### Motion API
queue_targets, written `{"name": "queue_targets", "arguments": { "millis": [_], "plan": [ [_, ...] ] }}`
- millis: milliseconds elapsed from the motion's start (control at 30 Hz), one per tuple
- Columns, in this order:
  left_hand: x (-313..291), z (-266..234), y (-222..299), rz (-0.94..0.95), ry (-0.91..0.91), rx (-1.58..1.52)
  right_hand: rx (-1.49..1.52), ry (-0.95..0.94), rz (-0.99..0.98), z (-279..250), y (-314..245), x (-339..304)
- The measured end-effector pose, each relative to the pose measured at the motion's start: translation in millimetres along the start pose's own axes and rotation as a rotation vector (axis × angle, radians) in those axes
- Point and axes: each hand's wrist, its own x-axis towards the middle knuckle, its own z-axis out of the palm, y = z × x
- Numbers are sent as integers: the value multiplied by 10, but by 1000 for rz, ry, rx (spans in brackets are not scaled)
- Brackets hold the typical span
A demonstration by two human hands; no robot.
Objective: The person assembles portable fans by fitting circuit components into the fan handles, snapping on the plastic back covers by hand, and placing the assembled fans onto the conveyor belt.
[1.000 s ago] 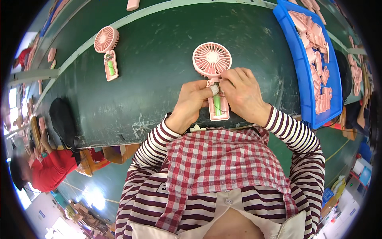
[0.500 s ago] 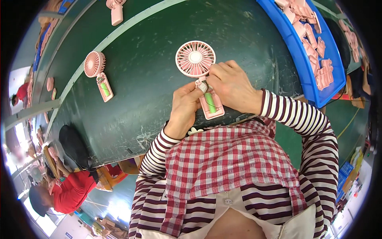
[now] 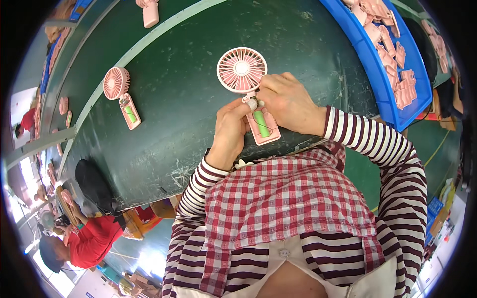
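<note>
Handheld fan (image 3: 241, 68), held between left hand (image 3: 228, 131) and right hand (image 3: 290, 103), is smooth, matt-looking plastic; green cylinder (image 3: 261, 124), just beside the left fingertips, looks smooth. Tabletop (image 3: 169, 114) beneath both hands is faintly glossy, scratched and scuffed. Tray (image 3: 368, 59), right of the right hand, is smooth plastic, its loose parts (image 3: 389, 59) matt plastic.

1. Bare worktop (image 3: 171, 94) is stretching between the held fan (image 3: 242, 68) and the second fan (image 3: 117, 83) toward the left edge, leaving a passage.
2. Beyond the held fan's head, open surface is running toward the far edge.
3. The blue tray (image 3: 371, 62) is blocking the right edge; a gap is lying between it and the right hand (image 3: 290, 104).
4. The left hand (image 3: 229, 128) and checked apron (image 3: 285, 198) are crowding the near edge.
</note>
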Motion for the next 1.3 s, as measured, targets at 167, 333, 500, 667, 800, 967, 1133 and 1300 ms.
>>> {"name": "queue_targets", "arguments": {
  "millis": [167, 333, 500, 667, 800, 967, 1133, 1300],
  "plan": [
    [51, -37, 75, -47, -103, 37, 17, 16, -11, -56, -1, 6],
    [49, -60, 66, 37, -61, 94, 29, 18, 31, -53, -19, 49],
    [130, -87, 109, 289, 0, -1, 398, 161, 282, -18, -107, 26],
    [104, -53, 164, 412, 9, -16, 551, 139, 502, 65, -213, -155],
    [70, -22, 179, 431, -26, -52, 715, 170, 616, 112, -225, -123],
    [30, 4, 195, 468, -71, -4, 1038, 196, 755, 89, -189, -53],
    [-9, -12, 206, 460, -52, 6, 771, -78, 825, -123, -233, 81],
    [23, -70, 180, 415, 4, -2, 710, 192, 437, -110, -272, 4]
  ]
}}
